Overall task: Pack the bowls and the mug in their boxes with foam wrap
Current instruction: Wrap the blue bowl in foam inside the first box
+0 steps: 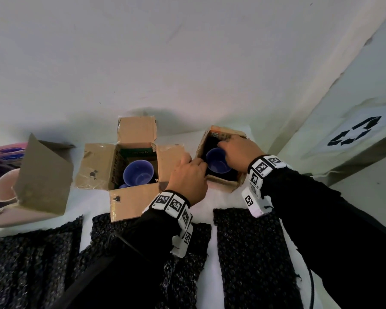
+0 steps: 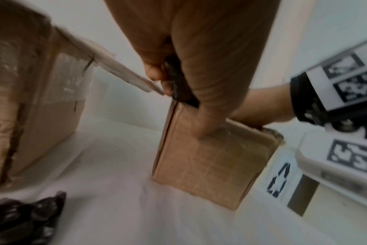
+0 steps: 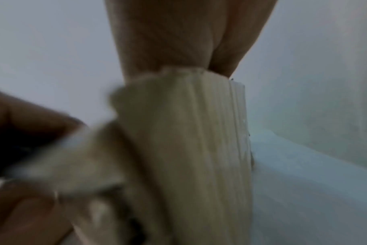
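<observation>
Foam sheets (image 1: 252, 253) lie flat nearest me, dark and bubbled, along the table's near edge below both wrists. Both hands are at the small box (image 1: 221, 181) to the right.

Left hand (image 1: 187, 177): thumb pressed on the box's outer near wall, fingers hooked over the left rim onto dark foam lining; so clamped on the box edge. The left wrist view shows this plainly: thumb on cardboard, black foam under the fingers.

Right hand (image 1: 239, 152): fingers curled down inside the box at the far right, by the bowl. Whether they grip the bowl or the lining I cannot tell; the right wrist view is blurred, only cardboard close up.

Blue bowl (image 1: 217, 160) sits mouth-up inside this box, between my two hands, dark foam around it. It touches or nearly touches my right fingers; the left is a little further, on the wall.

Second bowl (image 1: 138, 172) sits in the open middle box (image 1: 96, 166), no hand on it. Mug box (image 1: 20, 181) stands far left; the mug itself I cannot pick out.

Judgement: next move goes straight down, seating the bowl; the right hand is nearer for it.
</observation>
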Action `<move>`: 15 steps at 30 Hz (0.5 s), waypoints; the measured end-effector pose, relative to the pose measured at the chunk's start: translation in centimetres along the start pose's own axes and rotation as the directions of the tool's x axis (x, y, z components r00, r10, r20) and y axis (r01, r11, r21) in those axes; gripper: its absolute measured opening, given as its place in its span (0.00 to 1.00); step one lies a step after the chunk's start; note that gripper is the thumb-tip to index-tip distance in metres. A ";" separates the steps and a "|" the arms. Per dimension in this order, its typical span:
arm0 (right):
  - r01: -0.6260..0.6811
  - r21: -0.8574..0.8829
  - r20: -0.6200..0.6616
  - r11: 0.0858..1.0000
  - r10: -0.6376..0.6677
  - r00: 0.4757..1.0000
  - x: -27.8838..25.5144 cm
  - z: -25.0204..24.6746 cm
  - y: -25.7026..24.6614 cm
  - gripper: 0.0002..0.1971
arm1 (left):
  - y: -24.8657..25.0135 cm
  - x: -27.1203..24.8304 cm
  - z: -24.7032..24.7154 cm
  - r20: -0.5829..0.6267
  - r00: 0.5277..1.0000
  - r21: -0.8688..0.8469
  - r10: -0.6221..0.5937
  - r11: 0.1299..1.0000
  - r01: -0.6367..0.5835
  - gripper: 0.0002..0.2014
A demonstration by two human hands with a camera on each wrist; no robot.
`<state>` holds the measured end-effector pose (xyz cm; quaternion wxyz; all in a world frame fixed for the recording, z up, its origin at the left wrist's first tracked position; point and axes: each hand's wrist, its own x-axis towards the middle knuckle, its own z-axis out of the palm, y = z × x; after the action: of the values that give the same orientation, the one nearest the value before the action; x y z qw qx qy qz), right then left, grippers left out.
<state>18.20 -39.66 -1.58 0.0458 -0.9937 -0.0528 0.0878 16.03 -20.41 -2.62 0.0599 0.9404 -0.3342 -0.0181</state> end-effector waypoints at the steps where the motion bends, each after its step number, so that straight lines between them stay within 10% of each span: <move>1: -0.018 0.089 -0.039 0.996 0.021 0.999 -0.5 -0.1 0.0 0.17 | -0.1 -0.2 -0.2 -0.005 1.000 -0.093 -0.007 0.996 0.006 0.19; 6: -0.022 0.559 -0.230 0.829 0.180 0.956 -2.7 -0.3 -0.2 0.07 | -0.8 -1.6 -1.2 -0.300 0.946 -0.471 -0.123 0.881 -0.035 0.20; 8: -0.098 0.779 -0.068 0.620 0.239 0.969 -3.4 -1.1 -1.3 0.01 | -0.7 -1.6 -1.2 -0.326 0.932 -0.560 -0.160 0.827 -0.054 0.18; 11: -0.313 0.875 0.251 0.370 0.205 0.946 -3.9 -2.3 -3.1 0.18 | -0.2 -1.5 -1.6 -0.242 0.953 -0.739 -0.184 0.671 -0.058 0.19; 15: -0.342 0.864 0.269 0.369 0.235 0.934 -3.9 -2.1 -3.6 0.15 | -0.1 -1.7 -1.6 -0.162 0.971 -0.783 -0.174 0.622 -0.019 0.20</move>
<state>14.45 -36.67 1.47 0.5502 -0.8010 0.1747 0.1584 14.92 -19.14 -1.08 0.4968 0.8310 -0.2434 -0.0585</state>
